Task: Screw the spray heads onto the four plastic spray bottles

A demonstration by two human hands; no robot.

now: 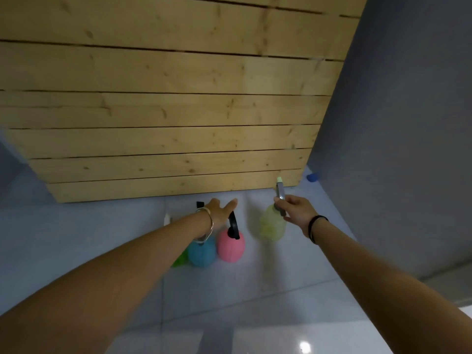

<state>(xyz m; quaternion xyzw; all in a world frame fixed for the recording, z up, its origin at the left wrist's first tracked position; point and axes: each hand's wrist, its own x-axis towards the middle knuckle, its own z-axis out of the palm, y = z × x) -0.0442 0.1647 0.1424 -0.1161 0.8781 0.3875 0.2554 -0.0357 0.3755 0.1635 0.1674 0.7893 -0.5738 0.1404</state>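
1. Your right hand (293, 210) is closed on the neck and spray head (280, 191) of the yellow-green bottle (272, 226), which stands on the pale tiled floor (229, 290) near the foot of a wooden slatted panel (166, 111).
2. Your left hand (219, 212) is spread open, holding nothing, reaching out above the pink bottle (231, 247) and the blue bottle (201, 254); both seem to carry dark heads.
3. A green bottle (180, 260) peeks out behind your left forearm; whether it has a head, you cannot tell.
4. Risk: twist with one hand alone and the light bottle may spin or tip instead of threading; a crooked head could cross-thread.
5. Risk: your left arm passes low over the pink and blue bottles, which touch each other; one brush could topple both.
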